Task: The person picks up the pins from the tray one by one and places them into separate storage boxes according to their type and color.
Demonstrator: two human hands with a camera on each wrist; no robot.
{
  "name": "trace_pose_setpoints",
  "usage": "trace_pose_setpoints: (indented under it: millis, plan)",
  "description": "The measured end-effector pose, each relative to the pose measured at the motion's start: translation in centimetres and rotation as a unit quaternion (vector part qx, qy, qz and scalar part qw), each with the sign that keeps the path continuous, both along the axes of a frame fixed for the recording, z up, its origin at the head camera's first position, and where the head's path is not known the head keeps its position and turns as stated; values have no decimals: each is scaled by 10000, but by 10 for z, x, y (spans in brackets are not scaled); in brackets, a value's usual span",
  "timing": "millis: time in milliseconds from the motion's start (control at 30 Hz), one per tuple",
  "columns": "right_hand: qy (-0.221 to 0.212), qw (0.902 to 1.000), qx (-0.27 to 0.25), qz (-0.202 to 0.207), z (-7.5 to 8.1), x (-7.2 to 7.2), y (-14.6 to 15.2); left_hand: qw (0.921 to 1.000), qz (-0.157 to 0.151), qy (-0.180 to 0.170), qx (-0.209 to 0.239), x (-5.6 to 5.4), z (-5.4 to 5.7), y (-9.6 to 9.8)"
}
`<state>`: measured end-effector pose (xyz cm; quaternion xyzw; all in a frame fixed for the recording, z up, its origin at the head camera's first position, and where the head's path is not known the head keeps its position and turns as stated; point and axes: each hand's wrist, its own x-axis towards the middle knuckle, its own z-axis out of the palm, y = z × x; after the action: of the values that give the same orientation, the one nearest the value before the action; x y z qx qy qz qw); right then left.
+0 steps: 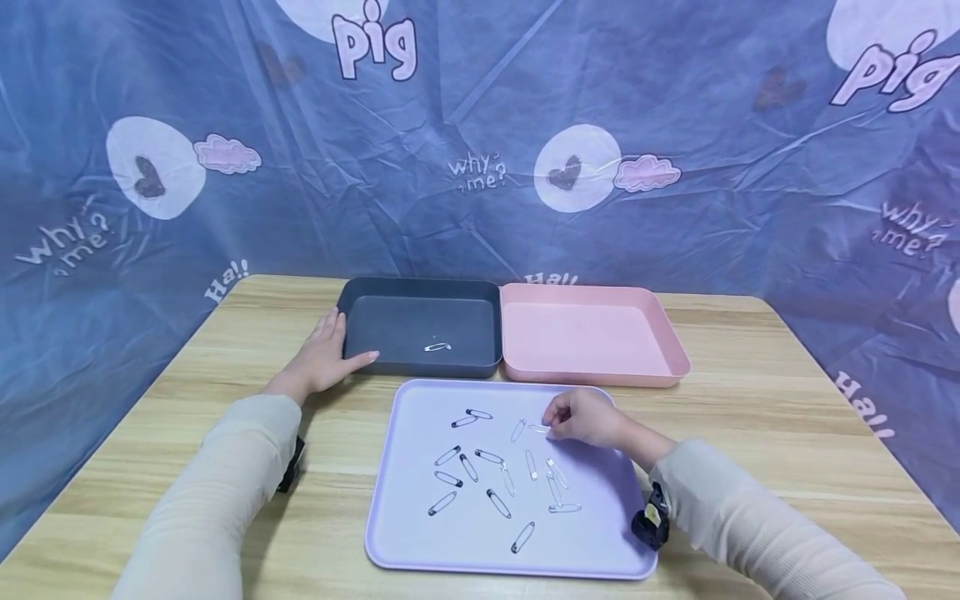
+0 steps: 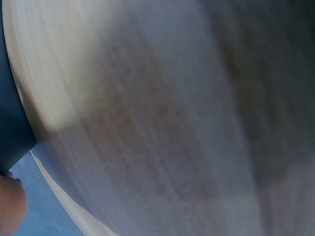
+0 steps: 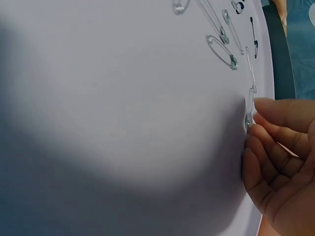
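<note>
Black and silver safety pins lie spread over a lavender tray (image 1: 517, 565). At its upper right, my right hand (image 1: 587, 418) has curled fingers and thumb at the end of a silver safety pin (image 3: 250, 109), low over the tray. Another silver safety pin (image 1: 518, 430) lies right beside it. My left hand (image 1: 321, 358) rests against the left wall of the dark grey tray (image 1: 420, 369), fingers fairly straight, thumb over the front rim. Inside that tray is a silver safety pin (image 1: 437, 347). The left wrist view shows only a bit of the hand (image 2: 11, 204).
A pink tray (image 1: 592, 377) stands against the dark grey one at the back. Black safety pins (image 1: 498, 503) lie mostly left on the lavender tray, silver safety pins (image 1: 565, 507) mostly right. Wooden table (image 1: 750, 375) surrounds the trays; a blue printed cloth (image 1: 480, 100) hangs behind.
</note>
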<state>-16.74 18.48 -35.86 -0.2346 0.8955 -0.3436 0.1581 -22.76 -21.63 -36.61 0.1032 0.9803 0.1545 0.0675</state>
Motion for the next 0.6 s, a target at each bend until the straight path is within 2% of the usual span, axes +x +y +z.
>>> trace_pose_setpoints:
  millis: [233, 600]
  plan:
    - [403, 9988, 264, 71, -3, 2, -4, 10000, 3, -25, 2, 0, 1, 0]
    - [437, 9984, 327, 127, -2, 4, -7, 9999, 20, -107, -7, -1, 0, -1]
